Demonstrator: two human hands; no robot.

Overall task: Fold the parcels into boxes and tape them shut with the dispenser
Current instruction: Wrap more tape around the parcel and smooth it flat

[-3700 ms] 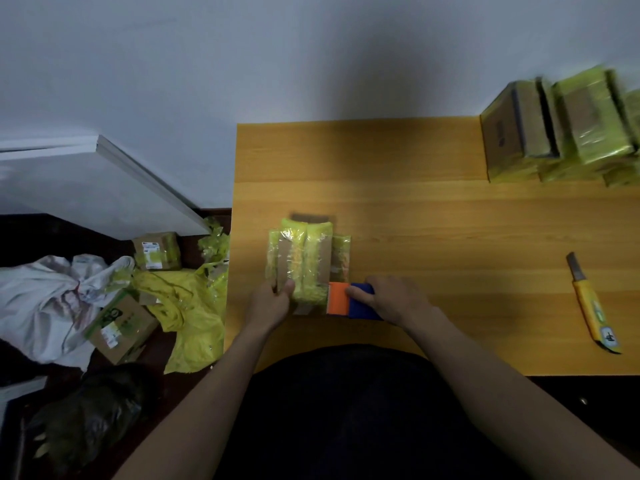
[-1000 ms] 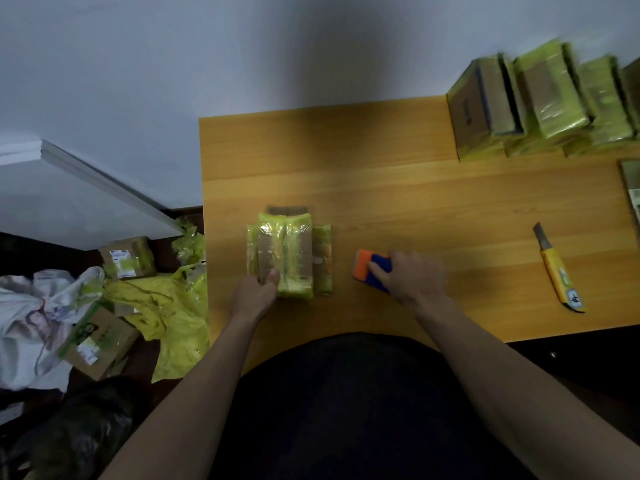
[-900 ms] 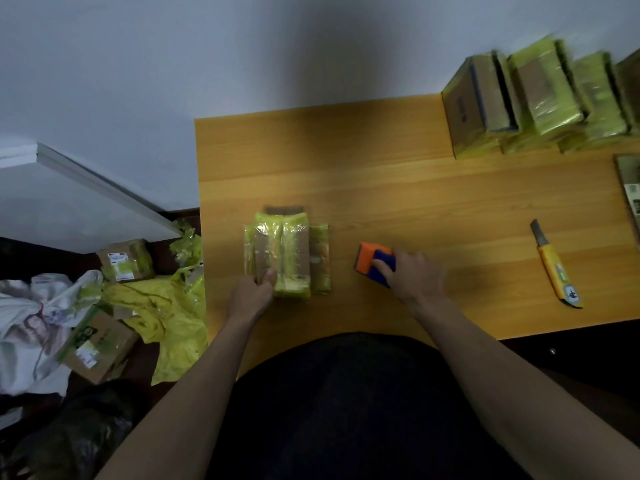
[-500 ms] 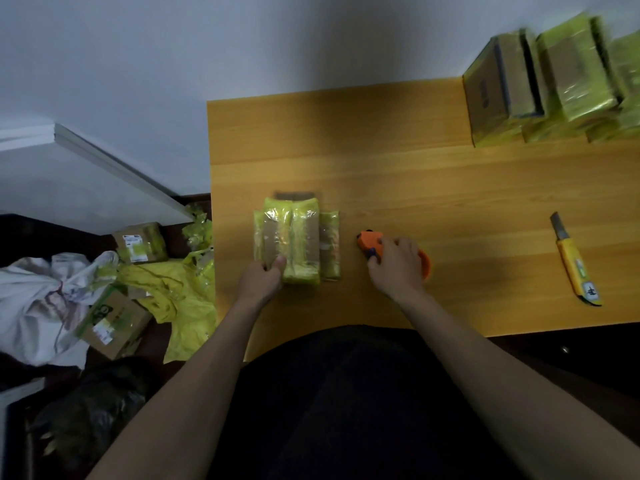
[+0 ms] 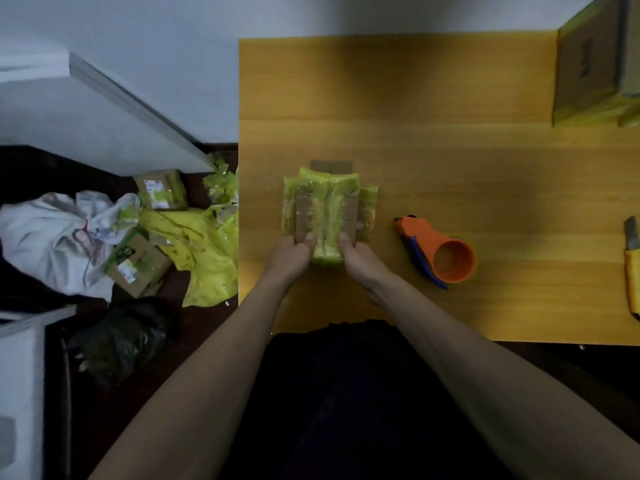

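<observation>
Two hands on one taped parcel [image 5: 329,209], mid-table [image 5: 450,150]: left hand [image 5: 289,259] and right hand [image 5: 360,261] grip its near end, thumbs on top. One orange tape dispenser [image 5: 438,254] lies untouched, right. One knife [image 5: 632,268], far right edge.

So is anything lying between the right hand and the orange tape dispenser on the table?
Nothing visible. The right hand grips the yellow-taped cardboard parcel; the orange tape dispenser lies to its right, only bare wooden table between them.

Dim, soft, wide-angle edge distortion
</observation>
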